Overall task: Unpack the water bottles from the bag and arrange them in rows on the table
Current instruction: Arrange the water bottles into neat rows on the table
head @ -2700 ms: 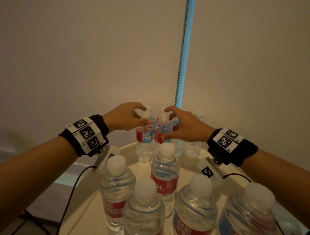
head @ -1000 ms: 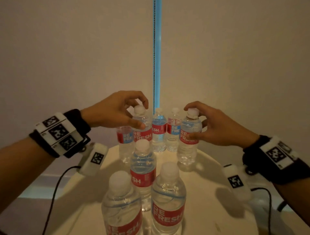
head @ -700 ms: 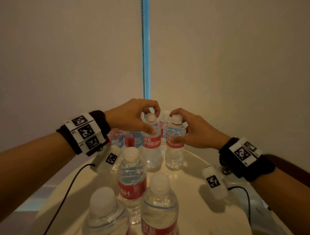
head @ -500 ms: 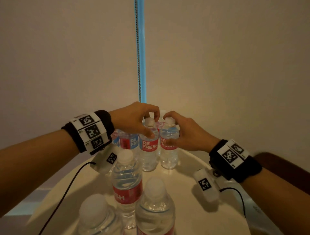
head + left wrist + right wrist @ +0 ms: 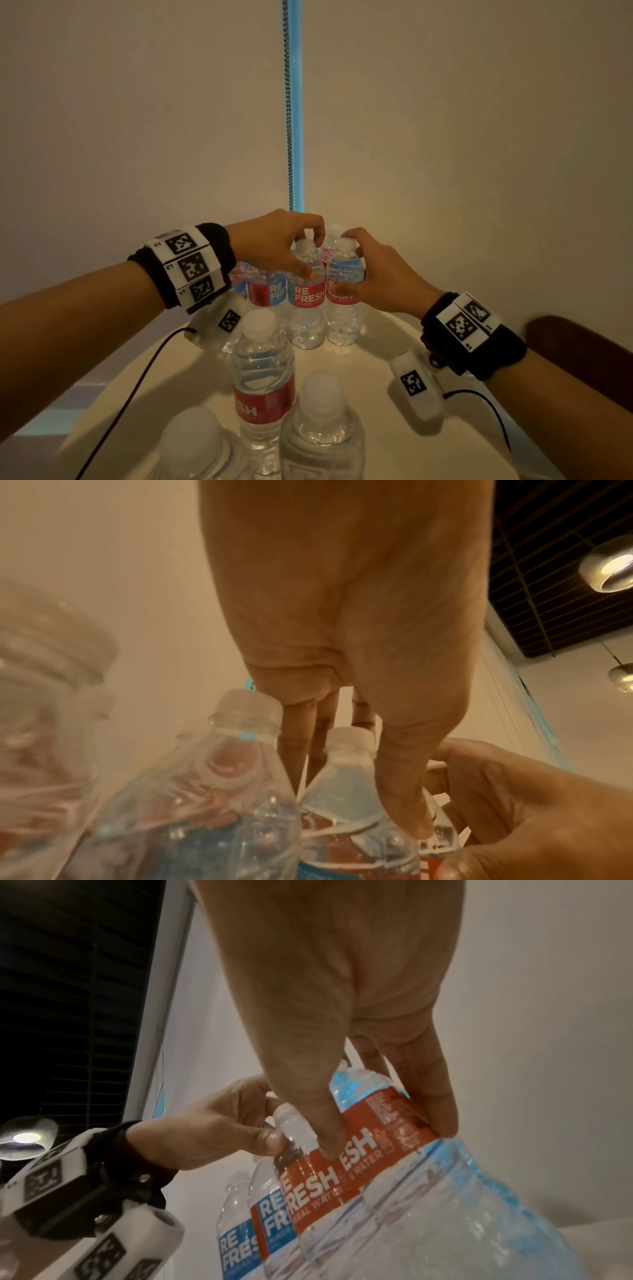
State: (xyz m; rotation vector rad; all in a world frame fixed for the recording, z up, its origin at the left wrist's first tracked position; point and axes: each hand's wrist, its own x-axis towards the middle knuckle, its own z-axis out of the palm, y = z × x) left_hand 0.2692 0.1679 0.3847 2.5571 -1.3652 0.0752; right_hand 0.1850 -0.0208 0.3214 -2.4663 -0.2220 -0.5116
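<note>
Several clear water bottles with red and blue labels stand on a round white table [image 5: 383, 455]. My left hand [image 5: 274, 243] grips the neck of one back-row bottle [image 5: 306, 308], thumb on its shoulder; in the left wrist view that bottle [image 5: 346, 783] shows under my thumb. My right hand [image 5: 376, 274] grips the bottle [image 5: 344, 318] right beside it, and the right wrist view has my thumb and fingers round its red label [image 5: 377, 1139]. The two held bottles stand side by side, touching or nearly so. More bottles [image 5: 267, 291] stand to their left.
Three bottles stand near me: one [image 5: 262, 383] in the middle, another [image 5: 322, 435] to its right, a third [image 5: 195, 445] at the lower left. A pale wall with a blue vertical strip [image 5: 291, 102] rises behind the table. A dark chair back [image 5: 579, 346] shows at right.
My right hand brought its bottle leftward up against the one my left hand holds. Both hands kept their grips, and the view shifted slightly.
</note>
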